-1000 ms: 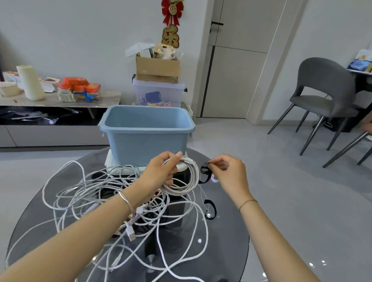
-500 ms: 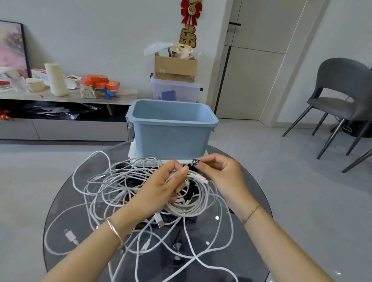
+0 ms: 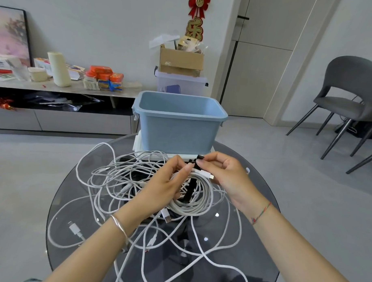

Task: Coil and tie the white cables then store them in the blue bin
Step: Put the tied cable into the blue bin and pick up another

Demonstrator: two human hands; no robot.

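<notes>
A round glass desk (image 3: 219, 253) carries a blue bin (image 3: 177, 128) at its far edge and a sprawl of loose white cables (image 3: 116, 176) in front of it. The coiled cable (image 3: 199, 206) is above the tangle, just short of the bin, in the left hand (image 3: 164, 182), its grip curled round the loops. The right hand (image 3: 226, 178) pinches the black tie (image 3: 190, 189), which a second ago hung clear to the right and now crosses the coil.
</notes>
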